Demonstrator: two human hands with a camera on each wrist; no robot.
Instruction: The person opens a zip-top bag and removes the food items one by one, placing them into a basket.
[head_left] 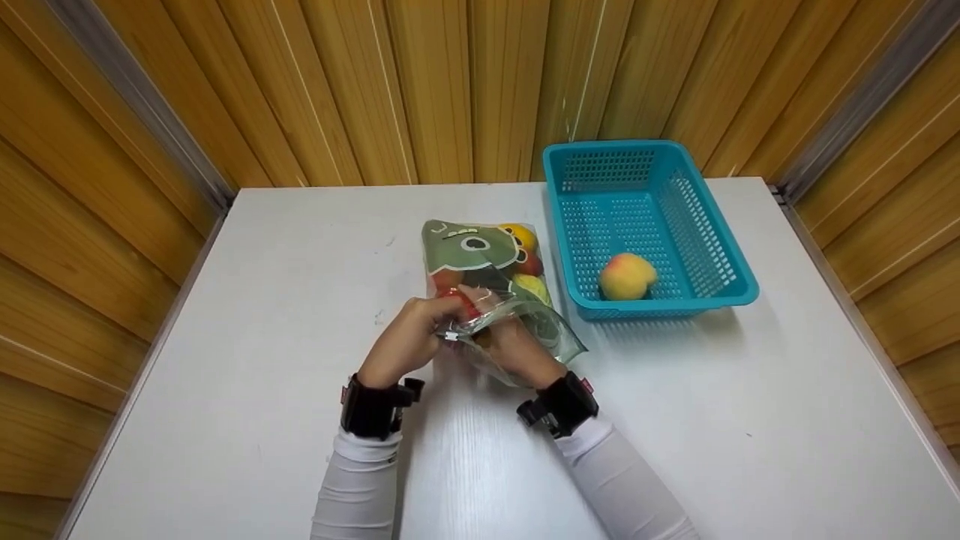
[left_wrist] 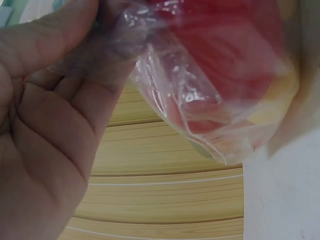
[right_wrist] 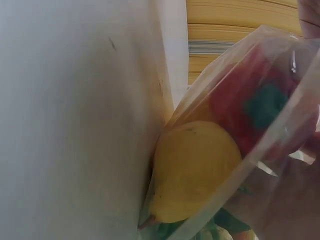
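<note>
A clear zip bag (head_left: 487,259) with a green cartoon face lies on the table, filled with several fruits and vegetables. My left hand (head_left: 405,337) pinches the bag's edge beside its white slider (head_left: 450,336). Through the open mouth, my right hand (head_left: 521,349) reaches in, its fingers right at a red piece with a green top (right_wrist: 232,102); whether they grip it I cannot tell. Below that, in the right wrist view, a yellow pear (right_wrist: 195,170) shows through the plastic. The left wrist view has the crinkled plastic bunched at my thumb (left_wrist: 50,37).
To the right of the bag stands a blue-green perforated basket (head_left: 739,281) with one peach (head_left: 626,277) at its near end. The white table (head_left: 300,300) meets wood-patterned walls (head_left: 435,90) at the back and sides.
</note>
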